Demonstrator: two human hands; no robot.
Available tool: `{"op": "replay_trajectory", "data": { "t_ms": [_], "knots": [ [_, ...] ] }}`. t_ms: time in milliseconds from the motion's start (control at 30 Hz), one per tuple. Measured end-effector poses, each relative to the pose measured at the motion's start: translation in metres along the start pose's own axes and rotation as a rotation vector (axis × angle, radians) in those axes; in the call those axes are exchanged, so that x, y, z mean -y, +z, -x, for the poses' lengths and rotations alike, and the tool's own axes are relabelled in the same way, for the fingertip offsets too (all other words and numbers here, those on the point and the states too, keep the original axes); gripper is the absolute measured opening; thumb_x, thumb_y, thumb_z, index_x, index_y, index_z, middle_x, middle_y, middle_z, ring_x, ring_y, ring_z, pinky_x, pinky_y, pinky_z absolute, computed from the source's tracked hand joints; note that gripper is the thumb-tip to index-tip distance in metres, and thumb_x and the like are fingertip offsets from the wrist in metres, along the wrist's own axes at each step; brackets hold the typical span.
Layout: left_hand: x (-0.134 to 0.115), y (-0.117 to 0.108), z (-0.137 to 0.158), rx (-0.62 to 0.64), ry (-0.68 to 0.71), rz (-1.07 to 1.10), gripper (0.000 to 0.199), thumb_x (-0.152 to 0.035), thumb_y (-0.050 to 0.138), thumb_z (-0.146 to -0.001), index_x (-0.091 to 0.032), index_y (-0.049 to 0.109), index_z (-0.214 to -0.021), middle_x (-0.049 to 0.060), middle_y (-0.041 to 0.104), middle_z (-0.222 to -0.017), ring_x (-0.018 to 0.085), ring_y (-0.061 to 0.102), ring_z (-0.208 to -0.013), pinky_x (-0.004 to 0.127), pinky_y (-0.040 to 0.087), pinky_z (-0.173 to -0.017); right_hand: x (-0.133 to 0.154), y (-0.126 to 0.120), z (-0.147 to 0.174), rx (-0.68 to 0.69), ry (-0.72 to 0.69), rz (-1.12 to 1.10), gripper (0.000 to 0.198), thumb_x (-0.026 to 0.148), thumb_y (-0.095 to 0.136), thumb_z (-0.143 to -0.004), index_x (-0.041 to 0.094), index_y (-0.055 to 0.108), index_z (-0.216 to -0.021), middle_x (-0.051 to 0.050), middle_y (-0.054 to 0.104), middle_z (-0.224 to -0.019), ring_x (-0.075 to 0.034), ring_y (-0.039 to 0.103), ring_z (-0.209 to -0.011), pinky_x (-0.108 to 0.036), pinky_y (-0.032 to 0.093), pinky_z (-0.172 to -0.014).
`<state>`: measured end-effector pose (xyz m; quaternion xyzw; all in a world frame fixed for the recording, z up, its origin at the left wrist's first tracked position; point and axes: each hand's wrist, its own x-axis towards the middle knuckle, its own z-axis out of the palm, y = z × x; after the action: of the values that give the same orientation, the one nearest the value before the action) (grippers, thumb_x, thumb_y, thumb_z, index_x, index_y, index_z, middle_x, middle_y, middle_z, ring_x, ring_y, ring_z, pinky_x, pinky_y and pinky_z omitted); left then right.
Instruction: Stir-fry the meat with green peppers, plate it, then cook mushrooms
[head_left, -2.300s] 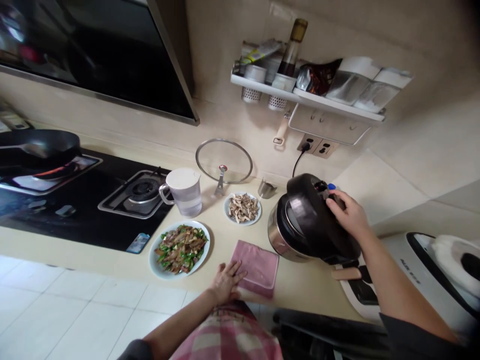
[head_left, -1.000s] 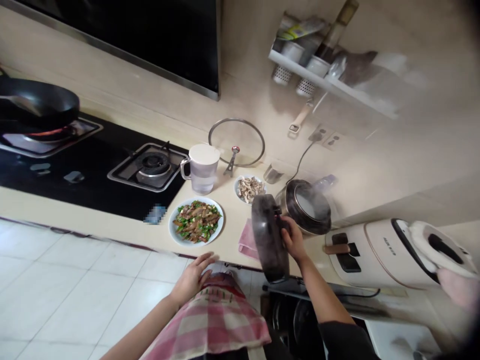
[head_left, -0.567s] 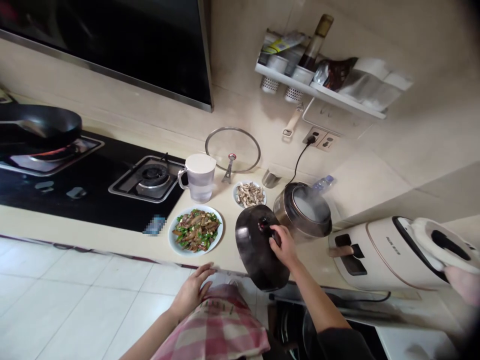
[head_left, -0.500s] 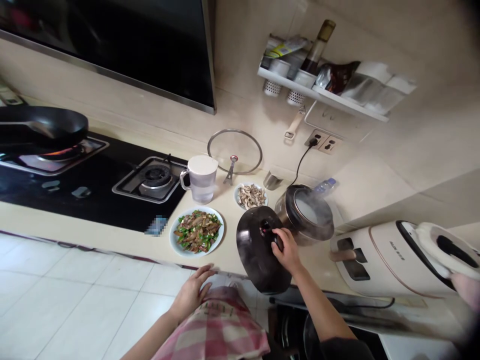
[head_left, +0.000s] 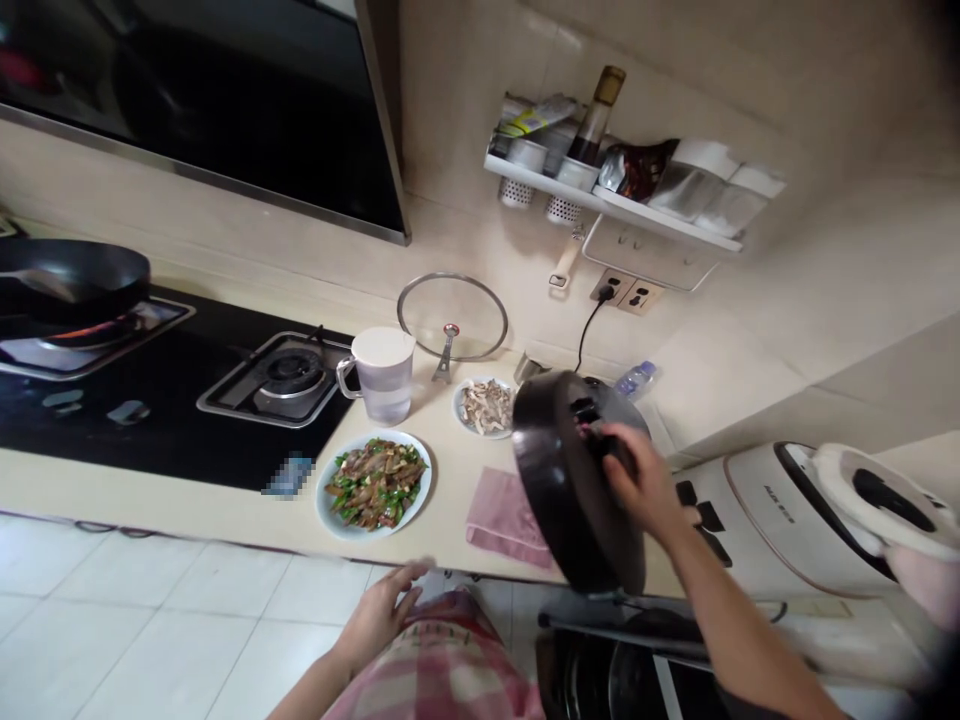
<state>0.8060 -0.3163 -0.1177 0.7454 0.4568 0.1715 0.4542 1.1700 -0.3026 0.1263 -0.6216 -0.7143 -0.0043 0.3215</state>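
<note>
My right hand (head_left: 637, 475) grips the handle of a dark round pot lid (head_left: 555, 480), which is tilted on edge over the counter's front part. Behind that lid the rice cooker seen earlier is almost wholly hidden. Low in front of the counter edge, my left hand (head_left: 382, 605) holds nothing, its fingers stretched out and apart. A folded pink cloth (head_left: 502, 515) lies just left of the lid. Further left is a plate of stir-fried meat and green peppers (head_left: 379, 482). Sliced mushrooms (head_left: 486, 405) sit on a smaller plate behind the cloth.
A lidded water pitcher (head_left: 384, 375) and a glass lid on a stand (head_left: 450, 320) stand at the back. The wok (head_left: 82, 275) is over a lit burner at left. At right is a white appliance (head_left: 772, 510); a wall shelf (head_left: 611, 200) holds seasonings.
My right hand has carried the lid to the right, across the cooker, and tipped it more upright. The pink cloth has come into sight. My left hand stays low, still empty.
</note>
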Motion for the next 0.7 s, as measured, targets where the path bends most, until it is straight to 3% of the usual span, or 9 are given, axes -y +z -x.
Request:
{"op": "replay_trajectory", "data": {
  "t_ms": [67, 133, 300, 467, 600, 700],
  "knots": [
    [-0.001, 0.004, -0.002, -0.017, -0.016, 0.024, 0.037, -0.035, 0.043, -0.085, -0.025, 0.063, -0.114, 0.005, 0.067, -0.116, 0.020, 0.063, -0.105, 0.029, 0.050, -0.090, -0.024, -0.022, -0.023, -0.044, 0.046, 0.143, 0.034, 0.038, 0.049, -0.085, 0.024, 0.052, -0.116, -0.008, 0.058, -0.110, -0.024, 0.055, -0.103, -0.038, 0.044, -0.090],
    [-0.001, 0.006, -0.002, -0.060, -0.047, 0.031, 0.037, -0.038, 0.042, -0.085, -0.025, 0.064, -0.112, 0.005, 0.069, -0.112, 0.020, 0.065, -0.102, 0.029, 0.050, -0.089, -0.054, -0.028, -0.043, -0.060, 0.146, 0.313, 0.036, 0.039, 0.050, -0.083, 0.023, 0.055, -0.115, -0.009, 0.059, -0.105, -0.025, 0.056, -0.098, -0.038, 0.045, -0.086],
    [0.004, 0.010, 0.005, -0.148, -0.120, 0.075, 0.038, -0.042, 0.043, -0.083, -0.025, 0.066, -0.107, 0.004, 0.071, -0.106, 0.021, 0.067, -0.096, 0.028, 0.052, -0.085, -0.121, -0.006, -0.071, 0.071, 0.372, 0.592, 0.040, 0.045, 0.050, -0.083, 0.024, 0.058, -0.116, -0.010, 0.059, -0.092, -0.026, 0.059, -0.086, -0.035, 0.045, -0.073],
    [0.014, 0.015, 0.015, -0.223, -0.235, 0.117, 0.036, -0.046, 0.046, -0.080, -0.025, 0.069, -0.099, 0.004, 0.072, -0.102, 0.024, 0.067, -0.095, 0.030, 0.053, -0.083, -0.149, 0.017, -0.074, 0.148, 0.466, 0.624, 0.042, 0.050, 0.044, -0.085, 0.026, 0.057, -0.116, -0.010, 0.059, -0.093, -0.025, 0.061, -0.083, -0.035, 0.045, -0.070],
    [0.018, 0.017, 0.020, -0.276, -0.307, 0.152, 0.036, -0.048, 0.049, -0.077, -0.026, 0.069, -0.098, 0.003, 0.073, -0.102, 0.025, 0.067, -0.096, 0.031, 0.053, -0.084, -0.161, 0.024, -0.072, 0.194, 0.443, 0.629, 0.044, 0.053, 0.042, -0.086, 0.026, 0.056, -0.118, -0.010, 0.059, -0.097, -0.024, 0.061, -0.085, -0.034, 0.045, -0.070],
    [0.020, 0.016, 0.022, -0.287, -0.331, 0.152, 0.037, -0.049, 0.050, -0.076, -0.026, 0.069, -0.099, 0.003, 0.073, -0.099, 0.025, 0.068, -0.095, 0.031, 0.054, -0.083, -0.169, 0.025, -0.069, 0.253, 0.296, 0.684, 0.046, 0.052, 0.040, -0.088, 0.024, 0.052, -0.122, -0.011, 0.059, -0.097, -0.025, 0.060, -0.087, -0.034, 0.045, -0.072]
  ]
}}
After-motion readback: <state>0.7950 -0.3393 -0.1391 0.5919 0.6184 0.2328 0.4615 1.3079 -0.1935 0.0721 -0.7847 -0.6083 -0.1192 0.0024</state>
